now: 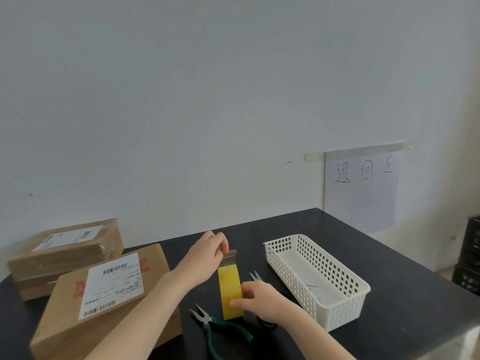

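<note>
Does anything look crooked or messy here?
Only small things: the front parcel lies turned at an angle to the parcel behind it, and the tape strip holding the wall paper sticks out past its left edge.

The left hand (207, 252) and right hand (259, 298) are bare, forearms uncovered, nails apparently trimmed short.

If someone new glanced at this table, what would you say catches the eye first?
The bright yellow tape roll in the middle of the dark table stands out first: the right hand grips it while the left hand pinches its peeled-off free end. Next come two labelled cardboard parcels on the left, a white basket on the right, and green-handled pliers lying in front of the roll.
</note>
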`<state>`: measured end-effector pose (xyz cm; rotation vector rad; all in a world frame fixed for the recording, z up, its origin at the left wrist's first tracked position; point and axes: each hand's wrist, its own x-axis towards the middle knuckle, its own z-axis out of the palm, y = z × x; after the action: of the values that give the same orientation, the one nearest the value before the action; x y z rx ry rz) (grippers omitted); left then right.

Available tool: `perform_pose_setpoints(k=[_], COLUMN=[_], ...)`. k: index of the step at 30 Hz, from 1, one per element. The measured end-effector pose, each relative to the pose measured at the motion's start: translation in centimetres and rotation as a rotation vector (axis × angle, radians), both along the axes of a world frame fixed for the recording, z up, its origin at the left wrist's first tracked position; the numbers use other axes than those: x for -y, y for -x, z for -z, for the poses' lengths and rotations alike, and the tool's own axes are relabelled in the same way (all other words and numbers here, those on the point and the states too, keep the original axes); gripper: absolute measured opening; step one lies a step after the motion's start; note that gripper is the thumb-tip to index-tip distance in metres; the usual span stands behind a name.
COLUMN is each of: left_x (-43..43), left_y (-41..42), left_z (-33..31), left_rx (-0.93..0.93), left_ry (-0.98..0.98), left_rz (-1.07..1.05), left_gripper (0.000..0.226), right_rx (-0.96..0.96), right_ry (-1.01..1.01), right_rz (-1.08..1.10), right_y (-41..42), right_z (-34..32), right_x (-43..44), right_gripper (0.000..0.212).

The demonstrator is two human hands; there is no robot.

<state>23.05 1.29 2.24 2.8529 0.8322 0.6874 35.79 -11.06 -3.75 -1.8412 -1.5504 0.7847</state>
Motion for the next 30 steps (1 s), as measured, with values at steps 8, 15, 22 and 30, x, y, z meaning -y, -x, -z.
perform_pose_setpoints(k=[8, 15, 22, 30], left_x=[0.8, 0.7, 0.7, 0.9], left_y=[-0.8, -1.1, -1.2, -0.8], left_z=[0.3, 0.6, 0.0, -0.7], left_rx=[0.141, 0.179, 0.280, 0.302], left_ry=[0.161, 0.049, 0.027, 0.126], left_rz=[0.015, -0.030, -0.072, -0.055], left_gripper=[0.017, 0.015, 0.010, 0.004], right_rx=[-0.016, -0.016, -0.023, -0.007], right_ry=[0.015, 0.008, 0.003, -0.018], right_rz=[0.004, 0.009, 0.004, -0.016], right_y=[0.0, -0.2, -0.2, -0.3], right_z=[0.1, 0.3, 0.4, 0.3], right_x=[-0.1, -0.1, 0.0, -0.2], right_gripper=[0.020, 0.022, 0.022, 0.023])
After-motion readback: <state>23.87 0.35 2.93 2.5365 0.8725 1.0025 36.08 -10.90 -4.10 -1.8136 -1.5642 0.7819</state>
